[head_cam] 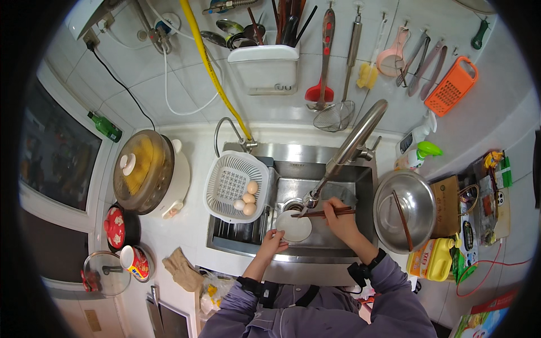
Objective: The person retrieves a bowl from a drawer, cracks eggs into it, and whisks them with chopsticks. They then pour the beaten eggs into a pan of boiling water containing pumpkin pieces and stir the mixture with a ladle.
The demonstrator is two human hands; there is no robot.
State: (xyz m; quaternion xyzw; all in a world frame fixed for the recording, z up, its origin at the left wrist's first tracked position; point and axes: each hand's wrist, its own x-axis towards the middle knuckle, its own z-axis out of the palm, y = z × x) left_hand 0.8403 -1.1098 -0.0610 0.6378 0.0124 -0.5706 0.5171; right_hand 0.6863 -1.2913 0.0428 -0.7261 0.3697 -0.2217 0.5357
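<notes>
Over the stainless steel sink, my left hand grips the left rim of a small white bowl. My right hand holds a pair of brown chopsticks, their tips at the bowl's upper edge. Just above is the spout of the steel faucet; whether water runs cannot be told. Left of the bowl, a white plastic drain basket holds several eggs at its right side.
A steel basin with chopsticks in it stands right of the sink, beside a yellow detergent jug. At left are a lidded electric pot, a red-lidded pot and a brown cloth. Utensils, including a wire strainer, hang behind the faucet.
</notes>
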